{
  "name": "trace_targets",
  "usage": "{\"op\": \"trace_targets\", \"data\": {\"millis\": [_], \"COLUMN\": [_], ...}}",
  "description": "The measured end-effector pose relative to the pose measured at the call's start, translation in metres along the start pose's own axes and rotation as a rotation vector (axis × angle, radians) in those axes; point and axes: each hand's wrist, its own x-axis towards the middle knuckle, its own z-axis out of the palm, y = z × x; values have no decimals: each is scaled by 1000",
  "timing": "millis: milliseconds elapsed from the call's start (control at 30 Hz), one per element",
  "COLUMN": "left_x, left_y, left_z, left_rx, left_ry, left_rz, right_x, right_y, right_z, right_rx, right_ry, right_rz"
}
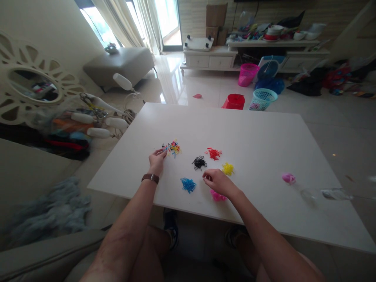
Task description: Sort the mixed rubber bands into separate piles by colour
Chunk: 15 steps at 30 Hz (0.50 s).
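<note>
My left hand (158, 159) has its fingertips pinched at the edge of a mixed-colour pile of small rubber bands (175, 148); what lies between them is too small to make out. Over the near middle of the table, my right hand (219, 181) is closed in a pinch, its contents unclear. Beneath it a pink pile (217, 196) is partly covered. Around it lie single-colour piles: blue (188, 185) to the left, black (199, 163) and red (214, 153) beyond, and yellow (228, 169) just past the knuckles.
The white table (249, 137) has a purple object (288, 178) and a clear glass-like item (336, 194) on its right side. Beyond the far edge stand a red bin (235, 101) and a light-blue basket (263, 99). A lamp with white shades (116, 122) is at left.
</note>
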Motion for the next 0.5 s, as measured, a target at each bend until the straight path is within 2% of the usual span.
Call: {"op": "trace_targets", "data": {"millis": [333, 500], "left_x": [-3, -6], "left_y": [1, 4], "left_z": [2, 3], "left_rx": [18, -11], "left_ry": [34, 6], "left_rz": [22, 4], "right_x": [2, 2], "right_y": [-5, -7], "right_z": [-1, -1], "right_rx": [12, 17], "right_ry": [-17, -29], "right_rz": [5, 21]}}
